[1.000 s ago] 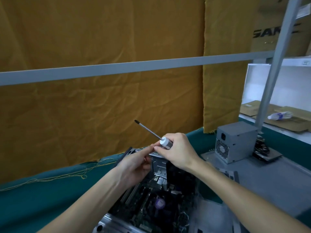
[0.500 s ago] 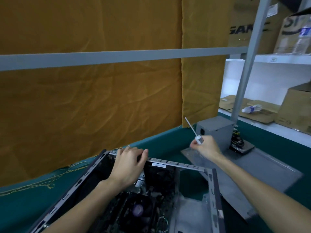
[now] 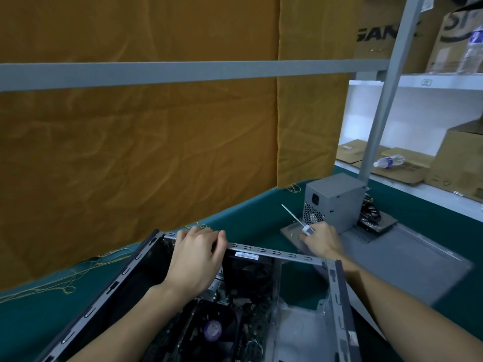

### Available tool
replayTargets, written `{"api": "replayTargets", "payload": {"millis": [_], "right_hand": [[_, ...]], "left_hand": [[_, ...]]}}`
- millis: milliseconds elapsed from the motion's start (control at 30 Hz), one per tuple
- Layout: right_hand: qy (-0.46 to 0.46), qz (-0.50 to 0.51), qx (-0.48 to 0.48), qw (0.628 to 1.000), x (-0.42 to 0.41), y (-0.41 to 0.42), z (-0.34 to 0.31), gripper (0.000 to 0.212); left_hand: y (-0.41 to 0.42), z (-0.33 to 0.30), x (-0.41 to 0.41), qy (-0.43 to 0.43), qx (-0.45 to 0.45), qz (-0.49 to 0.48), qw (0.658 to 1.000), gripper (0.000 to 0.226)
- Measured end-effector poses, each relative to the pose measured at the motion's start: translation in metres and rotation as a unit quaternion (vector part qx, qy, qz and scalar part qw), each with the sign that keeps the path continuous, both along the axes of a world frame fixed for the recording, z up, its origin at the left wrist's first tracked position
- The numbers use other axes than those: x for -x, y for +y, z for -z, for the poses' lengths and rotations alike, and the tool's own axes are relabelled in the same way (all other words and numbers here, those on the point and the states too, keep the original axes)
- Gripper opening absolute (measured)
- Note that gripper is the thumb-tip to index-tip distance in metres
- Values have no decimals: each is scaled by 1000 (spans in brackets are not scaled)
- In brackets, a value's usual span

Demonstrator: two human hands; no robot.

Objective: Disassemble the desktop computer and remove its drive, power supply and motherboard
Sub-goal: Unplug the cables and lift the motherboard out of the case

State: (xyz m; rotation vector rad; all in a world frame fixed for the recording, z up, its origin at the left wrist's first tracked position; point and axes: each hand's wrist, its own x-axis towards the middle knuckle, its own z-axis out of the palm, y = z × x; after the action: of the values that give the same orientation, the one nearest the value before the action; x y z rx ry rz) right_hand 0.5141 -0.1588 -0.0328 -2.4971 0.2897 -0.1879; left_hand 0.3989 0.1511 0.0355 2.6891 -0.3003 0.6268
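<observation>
Across a teal-green cloth-covered worktable (image 3: 248,218) we see an open grey metal desktop computer case (image 3: 337,296) lying on its side, its dark motherboard with a round purple-capped cooler fan (image 3: 213,330) still seated inside. Behind the table hangs a wrinkled mustard-yellow fabric curtain (image 3: 130,152), crossed by a grey horizontal metal rail (image 3: 183,71); loose yellow threads trail along the table's far edge. To the right, white shelving (image 3: 418,82) carries brown cardboard boxes (image 3: 457,158) and a clear plastic water bottle (image 3: 388,161) lying flat.

The boxy grey power supply (image 3: 332,202) stands outside the case on a flat grey metal side panel (image 3: 405,254), with a tangle of dark cables just beside it.

Our left hand (image 3: 196,259) rests on the case's far rim, fingers curled over the edge. Our right hand (image 3: 320,241) grips a slim screwdriver with a white handle (image 3: 303,226), its shaft pointing up and away, above the panel's near corner.

The case's near end is cut off by the frame, and motion blur smears the panel's right side. We cannot make out a drive anywhere.
</observation>
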Motion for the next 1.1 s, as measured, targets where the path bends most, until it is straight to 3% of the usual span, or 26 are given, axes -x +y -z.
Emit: {"api": "replayTargets", "payload": {"millis": [133, 233, 300, 367, 467, 533, 867, 1000, 1100], "right_hand": [[-45, -24, -122, 991, 11, 4, -30, 31], [-23, -120, -196, 973, 36, 18, -78, 25], [-14, -205, -153, 967, 63, 30, -106, 29], [-34, -269, -29, 962, 92, 42, -124, 41], [-104, -271, 212, 933, 128, 59, -136, 55], [-134, -254, 284, 915, 142, 64, -140, 60], [-143, -266, 295, 907, 144, 78, -129, 59], [-139, -263, 281, 913, 137, 105, -131, 44], [-83, -261, 198, 941, 145, 101, -135, 35]], "left_hand": [[-1, -3, 2, 2, -5, 4, 1000, 55], [6, -10, 4, 30, -35, 48, 998, 56], [16, -14, 4, 48, -78, 83, 992, 56], [28, -16, 5, 45, -83, 93, 991, 57], [39, -18, 6, 39, -69, 98, 992, 60], [42, -20, 5, 40, -77, 107, 990, 60], [51, -31, 7, 52, -21, 97, 994, 30], [72, -30, 9, 95, 43, 57, 993, 30], [67, -31, 18, 30, 78, 49, 995, 24]]}}
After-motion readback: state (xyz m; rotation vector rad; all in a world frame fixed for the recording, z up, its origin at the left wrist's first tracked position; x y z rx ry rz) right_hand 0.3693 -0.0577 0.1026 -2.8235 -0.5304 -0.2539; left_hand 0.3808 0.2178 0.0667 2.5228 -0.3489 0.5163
